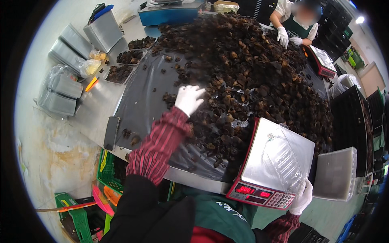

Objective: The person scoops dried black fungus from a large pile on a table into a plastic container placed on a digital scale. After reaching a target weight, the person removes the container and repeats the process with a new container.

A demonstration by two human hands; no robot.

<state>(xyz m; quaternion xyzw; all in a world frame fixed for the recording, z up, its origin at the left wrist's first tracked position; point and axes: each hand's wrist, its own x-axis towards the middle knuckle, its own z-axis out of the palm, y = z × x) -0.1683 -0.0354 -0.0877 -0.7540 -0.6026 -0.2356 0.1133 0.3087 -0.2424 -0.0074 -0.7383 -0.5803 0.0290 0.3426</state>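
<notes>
Head view looks down on a big heap of dark dried mushrooms (251, 69) spread over black plastic sheet (142, 101) on a steel table (97, 109). At the heap's near left edge, the left hand (189, 99), in a white glove and red striped sleeve, lies on the mushrooms with fingers spread wide, holding nothing that can be seen. At the heap's near right edge stands a red scale (271, 162) with a steel pan; a clear plastic tray (283, 162) lies on the pan. The right hand (302, 198), also white-gloved, rests at the scale's front right corner, touching the tray's near edge; whether its fingers grip the tray cannot be told. Beside the scale, right of the heap, sits a second steel-topped scale (336, 174). Left of the heap, three filled trays (129, 56) of mushrooms lie in a row, with stacks of wrapped empty trays (60, 91) farther left, and a dark phone (111, 133) near the table's edge. Across the heap, another person's gloved hands (283, 36) reach toward the mushrooms, next to another red scale (322, 60). Green crates (107, 170) stand below the table.
</notes>
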